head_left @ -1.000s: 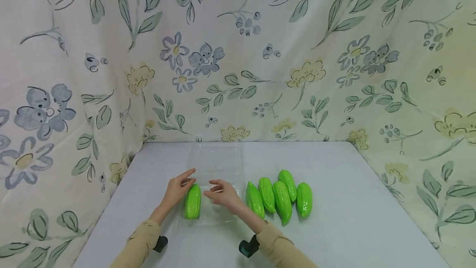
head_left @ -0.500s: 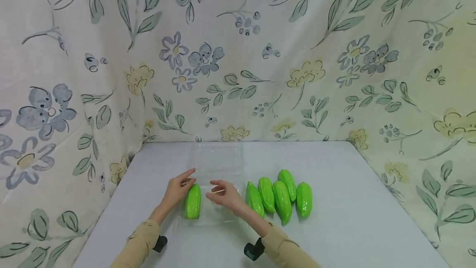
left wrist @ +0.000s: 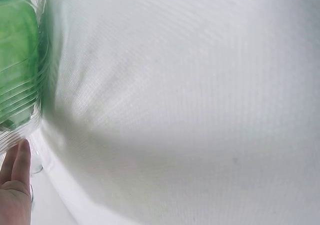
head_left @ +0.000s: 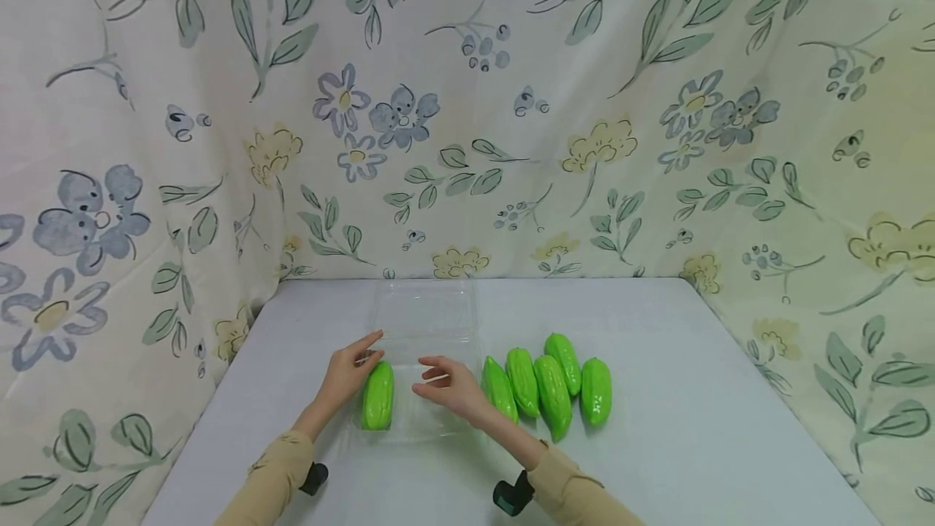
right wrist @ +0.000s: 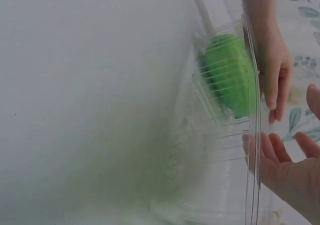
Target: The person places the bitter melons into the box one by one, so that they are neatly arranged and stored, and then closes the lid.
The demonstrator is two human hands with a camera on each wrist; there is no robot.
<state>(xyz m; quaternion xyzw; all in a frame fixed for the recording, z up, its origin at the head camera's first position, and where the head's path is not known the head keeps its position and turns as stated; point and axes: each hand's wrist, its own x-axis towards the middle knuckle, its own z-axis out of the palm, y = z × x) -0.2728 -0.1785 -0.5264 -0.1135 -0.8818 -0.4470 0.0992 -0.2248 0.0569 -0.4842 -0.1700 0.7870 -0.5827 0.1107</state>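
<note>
A glossy green bitter melon (head_left: 377, 396) lies lengthwise in the left part of a clear plastic box (head_left: 438, 433), whose lid (head_left: 427, 307) is folded back flat behind it. My left hand (head_left: 349, 372) rests at the box's left side near the melon's far end, fingers fairly straight. In the left wrist view, its fingertips (left wrist: 22, 147) meet the ribbed plastic wall. Over the right part of the box, my right hand (head_left: 454, 392) holds nothing, its fingers and thumb spread apart. The right wrist view shows it beside the box's rim (right wrist: 256, 135).
Several more green bitter melons (head_left: 553, 396) lie grouped on the white table (head_left: 679, 428), just right of the box. A floral cloth (head_left: 467, 209) hangs behind the table and along both sides.
My right hand has drifted slightly to the right, away from the melon in the box. The left hand and all the melons have stayed in place.
</note>
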